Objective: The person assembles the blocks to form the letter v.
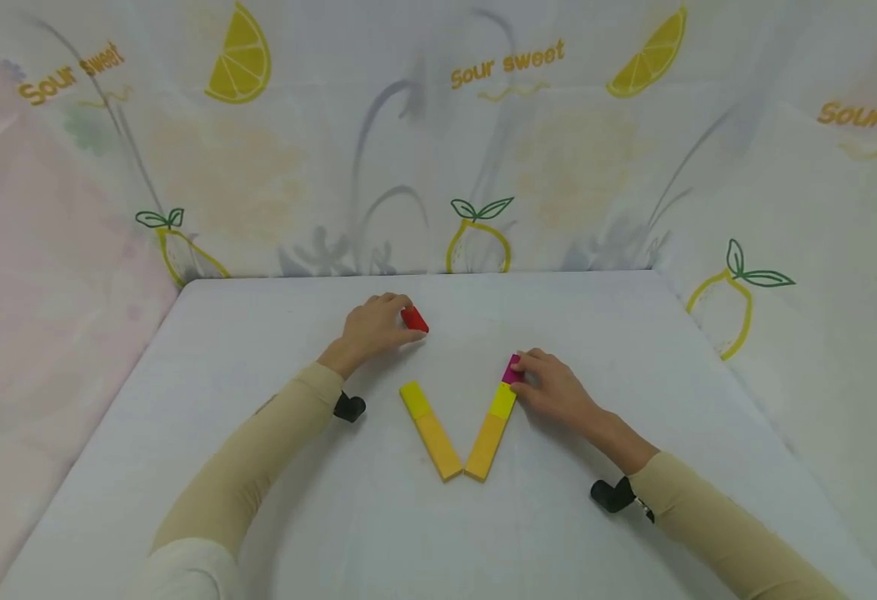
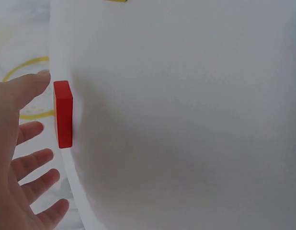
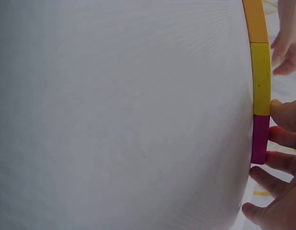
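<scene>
Toward the back of the table, my left hand (image 1: 381, 323) is beside a red triangular block (image 1: 414, 320). In the left wrist view its fingers (image 2: 35, 163) are spread behind the red block, and the thumb lies near the block's end. Farther right, my right hand (image 1: 554, 385) touches a small purple block (image 1: 512, 368) with its fingertips, the thumb at the neighbouring yellow block (image 1: 502, 402). That yellow block joins the purple one end to end, with an orange block (image 1: 485, 447) at its other end, making a slanted row.
A second slanted row, left of the first, has a yellow block (image 1: 413, 400) and an orange block (image 1: 438, 447); the two rows meet near the front in a V. White cloth covers the table (image 1: 318, 533). A lemon-print curtain (image 1: 318, 167) hangs behind.
</scene>
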{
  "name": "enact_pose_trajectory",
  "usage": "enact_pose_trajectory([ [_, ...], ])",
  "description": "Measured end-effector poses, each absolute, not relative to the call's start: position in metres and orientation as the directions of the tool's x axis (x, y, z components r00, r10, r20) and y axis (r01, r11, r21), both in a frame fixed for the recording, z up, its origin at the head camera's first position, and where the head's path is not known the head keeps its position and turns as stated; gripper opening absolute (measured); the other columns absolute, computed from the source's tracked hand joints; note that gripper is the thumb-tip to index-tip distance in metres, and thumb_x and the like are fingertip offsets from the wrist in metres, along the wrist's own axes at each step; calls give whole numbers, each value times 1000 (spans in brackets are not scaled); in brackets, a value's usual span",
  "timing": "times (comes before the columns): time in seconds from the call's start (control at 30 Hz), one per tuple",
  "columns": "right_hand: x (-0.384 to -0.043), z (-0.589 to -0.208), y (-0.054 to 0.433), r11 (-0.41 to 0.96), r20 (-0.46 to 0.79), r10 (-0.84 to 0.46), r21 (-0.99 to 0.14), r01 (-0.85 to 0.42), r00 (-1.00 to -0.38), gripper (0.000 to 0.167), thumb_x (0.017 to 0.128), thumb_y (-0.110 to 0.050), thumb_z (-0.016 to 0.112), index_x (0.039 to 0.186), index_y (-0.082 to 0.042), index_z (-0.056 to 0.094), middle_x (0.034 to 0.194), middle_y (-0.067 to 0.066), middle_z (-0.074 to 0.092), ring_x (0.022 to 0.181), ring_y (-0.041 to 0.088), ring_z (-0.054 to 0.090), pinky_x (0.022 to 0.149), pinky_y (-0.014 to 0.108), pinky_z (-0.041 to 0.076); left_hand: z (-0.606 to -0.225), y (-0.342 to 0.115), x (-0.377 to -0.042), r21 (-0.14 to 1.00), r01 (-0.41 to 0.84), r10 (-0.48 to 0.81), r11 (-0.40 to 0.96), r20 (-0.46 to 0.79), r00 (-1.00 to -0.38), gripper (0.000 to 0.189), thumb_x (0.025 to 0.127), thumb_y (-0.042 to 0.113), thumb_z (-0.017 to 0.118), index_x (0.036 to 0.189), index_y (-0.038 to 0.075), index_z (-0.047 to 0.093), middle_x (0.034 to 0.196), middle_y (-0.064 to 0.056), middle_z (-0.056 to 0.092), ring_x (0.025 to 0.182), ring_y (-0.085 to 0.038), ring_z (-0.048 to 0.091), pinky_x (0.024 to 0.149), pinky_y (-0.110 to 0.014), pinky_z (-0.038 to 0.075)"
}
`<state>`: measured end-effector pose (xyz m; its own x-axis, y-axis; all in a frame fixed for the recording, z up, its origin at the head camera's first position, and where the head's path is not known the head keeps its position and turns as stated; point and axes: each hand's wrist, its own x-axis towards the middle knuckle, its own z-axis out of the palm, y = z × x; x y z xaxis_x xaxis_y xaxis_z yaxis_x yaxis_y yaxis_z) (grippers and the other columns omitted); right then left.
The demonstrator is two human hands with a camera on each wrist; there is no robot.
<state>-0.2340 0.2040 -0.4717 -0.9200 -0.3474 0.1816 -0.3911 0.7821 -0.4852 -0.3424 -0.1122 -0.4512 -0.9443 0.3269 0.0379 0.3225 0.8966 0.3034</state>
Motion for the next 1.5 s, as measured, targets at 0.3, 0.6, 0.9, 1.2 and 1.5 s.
enact_pose_trajectory([
  [0.3,-232,-472,201,787,194,-356,-465,-405,-914,31,89,-16,73,118,-5,68,119,11,65,106,26,61,99,44,52,-456,-108,-339,309,302,314,902,10,-949,42,89,51,65,117,20,59,117,-5,63,99,-25,57,84,-42,50],
  [0.6,-231,-475,200,794,178,-343,-470,-386,-922,29,89,-17,73,116,-6,68,115,7,65,101,23,60,95,41,54,-458,-108,-342,266,315,322,911,20,-947,41,90,48,66,121,22,59,116,-2,65,96,-25,57,83,-40,49],
  [0.9,-230,-471,200,780,189,-350,-483,-397,-917,27,89,-16,72,114,-5,69,113,8,65,99,24,58,94,43,53,-453,-111,-335,254,327,328,910,37,-944,38,89,44,69,119,20,62,112,-2,68,92,-23,60,80,-39,50],
  [1.2,-231,-472,201,787,172,-349,-480,-388,-921,28,90,-18,71,116,-6,68,115,8,64,101,23,58,95,42,53,-450,-114,-331,221,331,332,917,35,-943,39,87,46,71,116,21,63,106,-1,69,86,-21,59,77,-36,51],
  [1.5,-230,-472,202,778,190,-353,-484,-400,-916,28,89,-15,72,115,-5,69,113,9,64,99,25,58,93,44,53,-447,-122,-326,208,339,335,918,56,-941,37,86,47,73,112,21,65,101,1,70,80,-19,58,70,-32,48],
])
